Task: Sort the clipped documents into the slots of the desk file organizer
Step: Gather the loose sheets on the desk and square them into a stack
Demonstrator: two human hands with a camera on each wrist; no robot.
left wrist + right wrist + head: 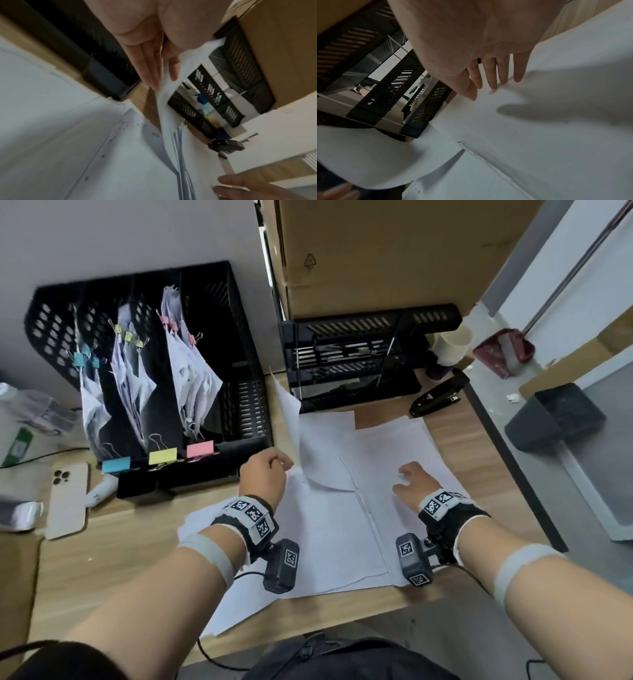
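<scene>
Both forearms reach in from the bottom of the head view, each with a wrist camera strapped on. Left hand (265,474) sits at the near-left corner of the raised sheet (291,419); in the left wrist view the fingers (147,70) lie nearly straight on one face of the sheet and the thumb on the other, pinching its edge. That sheet stands lifted and curved, its far corner up by the right wall of the file organizer (236,302).

Right hand (412,482) lies flat on the right paper stack (387,446), fingers (503,70) spread and straight, tips touching the top page, nothing grasped.

White papers cover the middle of the wooden desk (113,556) in two overlapping piles: left pile (329,542) under the lifted sheet, right pile under the right hand. No clip is visible on these loose sheets.

File organizer: black, perforated, standing at far left of the desk. Three slots hold clipped documents:
- left slot, blue clips (84,359)
- middle slot, yellow clips (127,336)
- third slot, pink clips (169,321)

Rightmost slot shows no papers. Matching blue (115,465), yellow (163,456) and pink (200,449) labels are clipped to the front lip, one below each filled slot.

Other items: black letter tray (359,361) behind the papers, under a cardboard box (394,251); black stapler (438,395) to its right; phone (68,499) face down, left of the organizer.
</scene>
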